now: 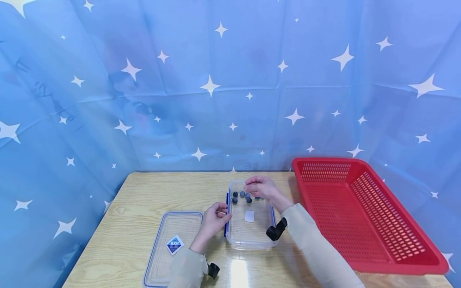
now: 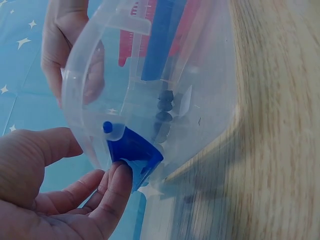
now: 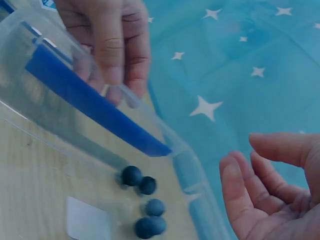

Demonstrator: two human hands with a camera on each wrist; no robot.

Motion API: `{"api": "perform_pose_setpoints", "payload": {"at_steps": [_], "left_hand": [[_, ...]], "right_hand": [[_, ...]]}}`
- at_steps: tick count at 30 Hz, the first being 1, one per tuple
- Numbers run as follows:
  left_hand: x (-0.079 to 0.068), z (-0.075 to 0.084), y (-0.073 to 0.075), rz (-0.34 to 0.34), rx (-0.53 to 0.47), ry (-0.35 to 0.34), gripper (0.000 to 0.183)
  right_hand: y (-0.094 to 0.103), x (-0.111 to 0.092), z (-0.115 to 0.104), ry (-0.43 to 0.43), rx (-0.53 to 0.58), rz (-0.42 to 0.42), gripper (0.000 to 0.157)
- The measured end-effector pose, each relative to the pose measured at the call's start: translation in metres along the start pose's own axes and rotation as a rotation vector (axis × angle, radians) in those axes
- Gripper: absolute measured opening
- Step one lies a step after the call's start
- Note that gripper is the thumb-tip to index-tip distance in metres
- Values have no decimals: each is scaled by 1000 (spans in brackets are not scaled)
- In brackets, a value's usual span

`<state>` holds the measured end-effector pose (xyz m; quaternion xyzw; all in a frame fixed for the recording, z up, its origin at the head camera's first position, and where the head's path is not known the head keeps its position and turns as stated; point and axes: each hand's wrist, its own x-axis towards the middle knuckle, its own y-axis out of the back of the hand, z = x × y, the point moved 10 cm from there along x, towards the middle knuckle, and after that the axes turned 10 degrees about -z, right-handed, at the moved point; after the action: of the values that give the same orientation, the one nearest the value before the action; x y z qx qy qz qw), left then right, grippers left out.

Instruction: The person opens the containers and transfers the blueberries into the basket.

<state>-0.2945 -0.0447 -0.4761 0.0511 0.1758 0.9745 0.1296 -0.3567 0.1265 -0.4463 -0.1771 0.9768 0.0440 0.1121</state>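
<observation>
A clear plastic container [image 1: 239,234] with blue side latches stands without its lid on the table. Several dark blueberries [image 1: 235,200] lie near its far end, beside a white square label [image 1: 249,216]. My left hand [image 1: 214,218] grips the container's left wall: in the right wrist view the thumb [image 3: 112,60] lies over the rim, and in the left wrist view fingers touch the blue latch [image 2: 132,150]. Above the far right part of the container hovers my right hand [image 1: 261,187]. Its fingers are loosely bent, and nothing shows between them in the right wrist view.
Left of the container lies a clear lid [image 1: 180,224] with a blue seal and a blue-and-white sticker [image 1: 175,244]. A large red plastic basket [image 1: 336,208] stands on the right. Behind the wooden table [image 1: 144,192] hangs a blue star-patterned curtain [image 1: 245,108].
</observation>
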Motion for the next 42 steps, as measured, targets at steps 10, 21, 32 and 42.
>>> {"api": "perform_pose_setpoints", "payload": {"at_steps": [10, 21, 32, 42], "left_hand": [[2, 1, 2, 5, 5, -14, 25], [4, 5, 4, 2, -10, -24, 26], [-2, 3, 1, 1, -14, -21, 27], [-3, 4, 0, 15, 2, -20, 25]], "right_hand": [[-14, 15, 26, -47, -19, 59, 31], [-26, 24, 36, -104, -87, 35, 30], [-30, 28, 52, -155, -125, 35, 25], [-31, 29, 55, -181, -203, 11, 23]]}}
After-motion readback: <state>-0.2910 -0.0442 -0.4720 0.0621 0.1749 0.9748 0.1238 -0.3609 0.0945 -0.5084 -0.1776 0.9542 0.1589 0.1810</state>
